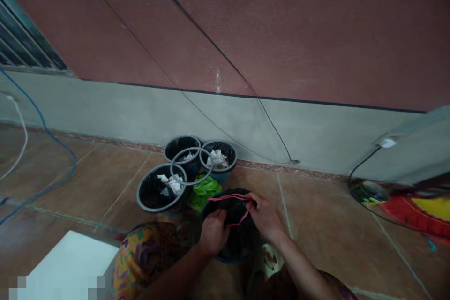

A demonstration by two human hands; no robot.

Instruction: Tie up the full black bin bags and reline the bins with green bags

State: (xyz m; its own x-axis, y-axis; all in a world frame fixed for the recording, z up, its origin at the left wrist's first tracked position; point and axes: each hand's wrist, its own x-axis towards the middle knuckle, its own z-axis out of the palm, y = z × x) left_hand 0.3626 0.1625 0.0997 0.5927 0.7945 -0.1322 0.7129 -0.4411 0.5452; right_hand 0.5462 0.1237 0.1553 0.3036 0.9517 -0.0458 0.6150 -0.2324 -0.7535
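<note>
Between my feet stands a bin lined with a black bag (242,241). A red drawstring (228,197) loops above its mouth. My right hand (263,215) pinches the drawstring at the bin's right side. Closed over the near left part of the mouth, my left hand (213,232) has the other end of the red string running into its fingers. A loose grey rim ring (172,171) rests across the neighbouring bins, just beyond my hands. Beside the lined bin lies a bright green plastic bag (204,190).
Three more bins with black liners and white waste stand near the wall: a left bin (142,199), a back bin (167,147) and a right bin (235,159). A blue cable (59,138) crosses the tiles at left. A white box-like surface (73,262) is at lower left.
</note>
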